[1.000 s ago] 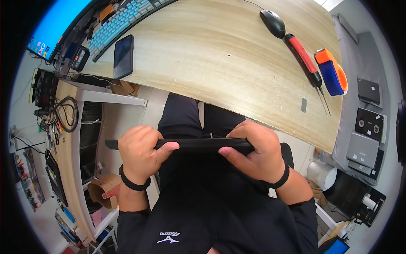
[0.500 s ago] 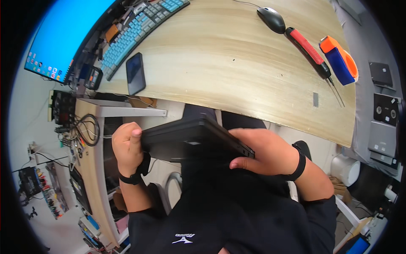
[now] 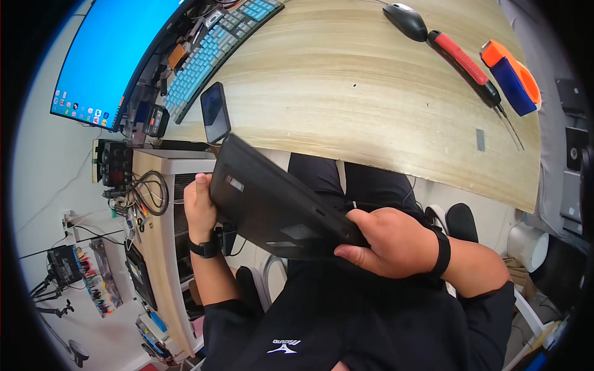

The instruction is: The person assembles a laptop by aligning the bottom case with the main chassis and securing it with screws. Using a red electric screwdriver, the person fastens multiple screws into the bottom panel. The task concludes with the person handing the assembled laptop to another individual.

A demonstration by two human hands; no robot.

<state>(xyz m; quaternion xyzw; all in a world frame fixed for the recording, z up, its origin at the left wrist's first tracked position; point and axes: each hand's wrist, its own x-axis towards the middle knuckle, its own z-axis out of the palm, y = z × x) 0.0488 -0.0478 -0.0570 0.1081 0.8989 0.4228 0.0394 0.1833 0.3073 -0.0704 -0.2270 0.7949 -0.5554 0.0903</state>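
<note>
At black device (image 3: 278, 207); left hand (image 3: 200, 207) thumb-up; right hand (image 3: 396, 244) gripping sideways

We have the laptop (image 3: 272, 198) before us, short of the desk (image 3: 371, 114), our left hand (image 3: 199, 207) at its left edge and our right hand (image 3: 393, 241) at its right end. On the desk's left lies the phone (image 3: 215, 111), the keyboard (image 3: 213, 59) behind it, the monitor (image 3: 117, 55) further left. Across on the right we find the mouse (image 3: 405, 22), the screwdriver (image 3: 461, 59) just before it (its tip toward our near right corner), and the band (image 3: 518, 77) right of the screwdriver.
</note>
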